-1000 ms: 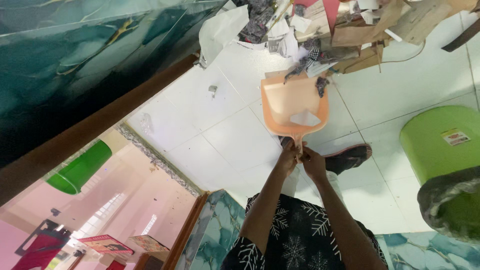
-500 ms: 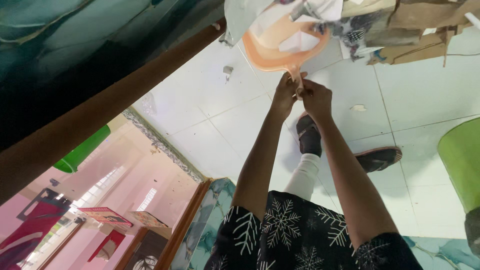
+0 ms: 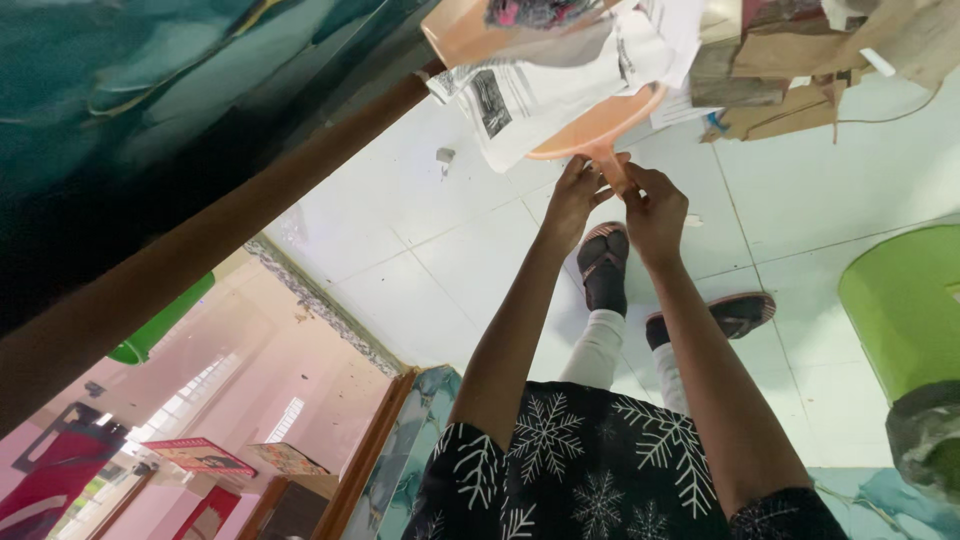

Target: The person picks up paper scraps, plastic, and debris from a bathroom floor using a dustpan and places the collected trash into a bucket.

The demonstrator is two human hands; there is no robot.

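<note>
- Head view: left hand (image 3: 575, 192) and right hand (image 3: 655, 205) both pinch the thin handle of the orange dustpan (image 3: 590, 125), lifted over the white tiled floor (image 3: 430, 250).
- A printed paper sheet (image 3: 520, 100) droops over the pan's rim; any tilt could likely spill it.
- The narrow two-handed pinch may twist under the load.
- The green bin (image 3: 900, 310) stands apart at the right edge, so scraps might fall short.

A single head-worn camera is looking steeply down past the person's patterned top and both outstretched arms at the white tiled floor (image 3: 420, 280) — close to the body, farther from the paper pile (image 3: 800, 70) at the top edge. No second view is sharing the scene.
</note>
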